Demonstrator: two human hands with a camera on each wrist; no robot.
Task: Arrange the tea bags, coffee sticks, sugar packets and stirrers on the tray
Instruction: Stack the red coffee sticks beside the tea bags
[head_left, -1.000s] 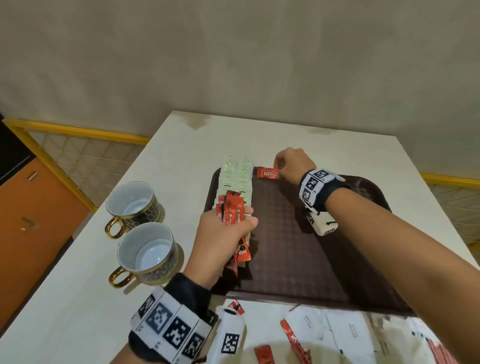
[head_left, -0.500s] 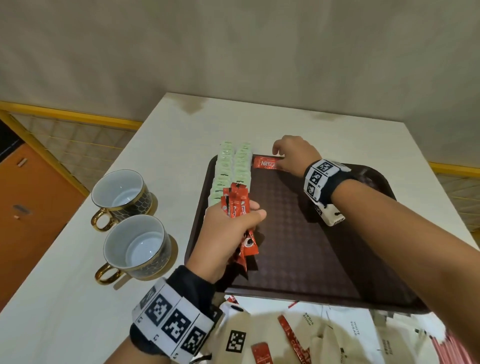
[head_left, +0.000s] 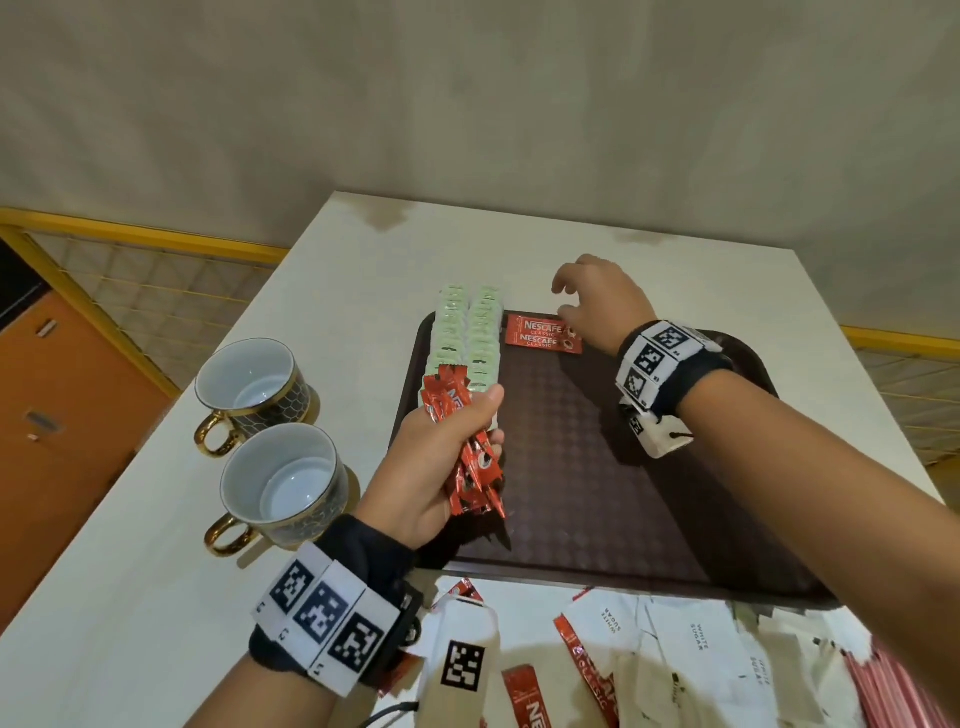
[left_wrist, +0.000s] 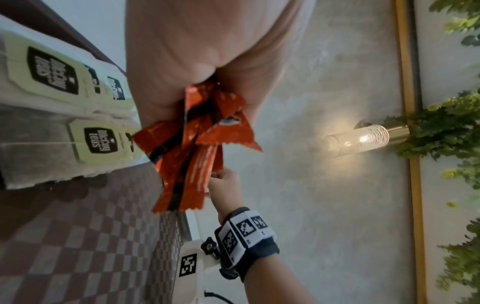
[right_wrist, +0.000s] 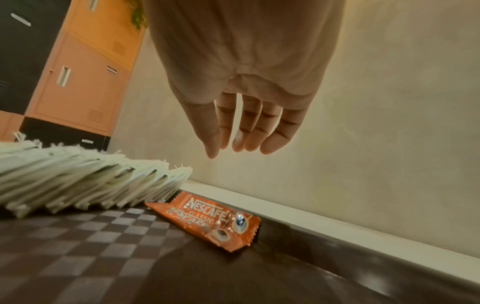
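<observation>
A dark brown tray (head_left: 597, 467) lies on the white table. Two rows of pale green tea bags (head_left: 470, 332) (right_wrist: 85, 176) (left_wrist: 64, 102) run along its left side. Red coffee sticks (head_left: 543, 332) (right_wrist: 210, 222) lie flat at the tray's far edge, beside the tea bags. My right hand (head_left: 587, 296) (right_wrist: 241, 142) hovers just above them, fingers relaxed and empty. My left hand (head_left: 452, 447) grips a bundle of red coffee sticks (head_left: 467, 457) (left_wrist: 192, 148) over the tray's left part. White sugar packets (head_left: 696, 644) and loose coffee sticks (head_left: 527, 696) lie on the table in front of the tray.
Two white cups with gold handles (head_left: 254, 384) (head_left: 283, 483) stand on the table left of the tray. Red stirrers (head_left: 898, 686) show at the bottom right corner. An orange cabinet (head_left: 57, 415) stands to the left, a wall behind the table.
My right hand has let go of the coffee stick at the tray's far edge and lifted off it with its fingers spread. The left hand still holds its bundle.
</observation>
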